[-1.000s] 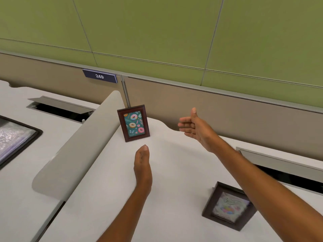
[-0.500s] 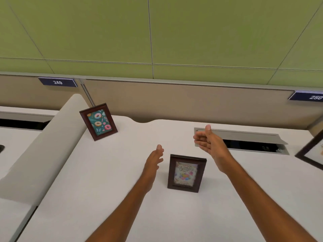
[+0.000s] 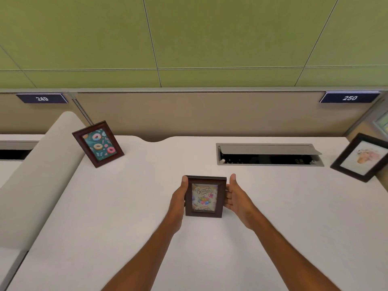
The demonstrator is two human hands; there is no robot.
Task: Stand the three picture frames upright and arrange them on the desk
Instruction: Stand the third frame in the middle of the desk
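A brown birthday frame (image 3: 204, 197) stands upright in the middle of the white desk (image 3: 126, 217). My left hand (image 3: 179, 198) grips its left edge and my right hand (image 3: 235, 199) grips its right edge. At the far left a reddish-brown doughnut frame (image 3: 98, 143) stands upright, close to the grey divider. A black frame with a pale picture (image 3: 362, 160) stands at the far right edge of the desk.
A rounded grey divider (image 3: 42, 175) runs along the desk's left side. An open cable hatch (image 3: 268, 154) sits at the back right. A beige partition with signs 249 (image 3: 42, 98) and 250 (image 3: 349, 98) closes the back.
The view swung right, from the doughnut frame to the desk's middle. Both hands dropped from the air and closed on the sides of the birthday frame.
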